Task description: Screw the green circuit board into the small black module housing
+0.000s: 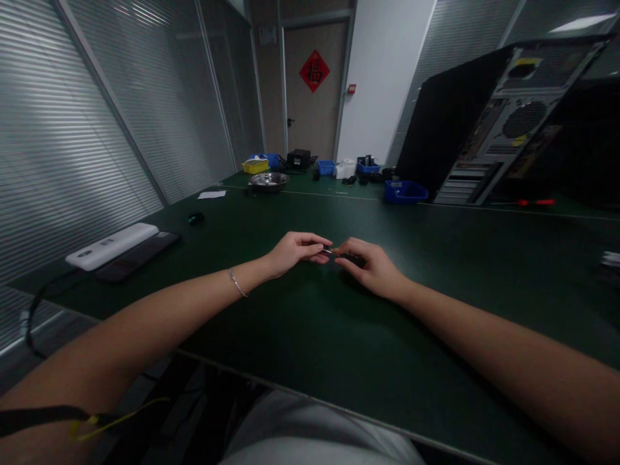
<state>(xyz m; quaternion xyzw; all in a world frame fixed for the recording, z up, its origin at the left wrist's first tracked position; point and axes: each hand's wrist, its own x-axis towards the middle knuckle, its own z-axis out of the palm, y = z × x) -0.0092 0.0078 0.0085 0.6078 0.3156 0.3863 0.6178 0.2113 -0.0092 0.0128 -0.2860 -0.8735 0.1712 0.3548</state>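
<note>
Both my hands meet above the middle of the dark green table (290, 329). Between their fingertips is a small, thin, shiny metal piece (329, 251), too small for me to name its kind. My left hand (295, 252) pinches its left end between thumb and fingers. The thumb and fingertips of my right hand (371, 265) close on the right end. The fingers hide most of the piece. A thin bracelet (237, 283) circles my left wrist.
At left lie a white device (113, 245), a dark flat keyboard-like slab (140, 257) and a black mouse (196, 218). Farther back stand a metal bowl (268, 182), a yellow bin (255, 166) and a blue bin (405, 192). A computer case (460, 123) stands back right, near a red-handled tool (535, 202).
</note>
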